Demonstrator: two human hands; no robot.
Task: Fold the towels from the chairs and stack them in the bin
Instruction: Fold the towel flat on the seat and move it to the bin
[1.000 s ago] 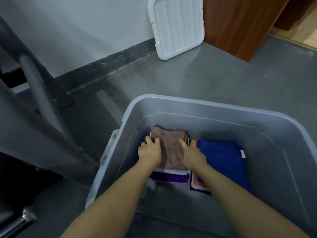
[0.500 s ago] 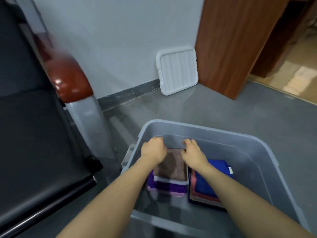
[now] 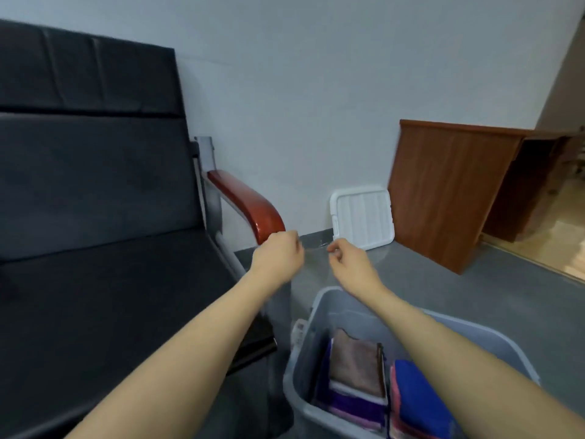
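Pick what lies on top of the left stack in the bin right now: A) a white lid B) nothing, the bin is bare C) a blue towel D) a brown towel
D: the brown towel tops the left stack in the bin, above white and purple layers; the blue towel tops the right stack, and the white lid leans on the wall.

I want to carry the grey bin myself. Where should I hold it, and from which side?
Probably take the bin by its rolled rim, one hand on each end, coming from above. On its chair-side end a pale handle sticks out below the rim, which suggests a grip spot. The towels lie flat inside, so keep it level. The far end is out of view, so check for a matching handle.
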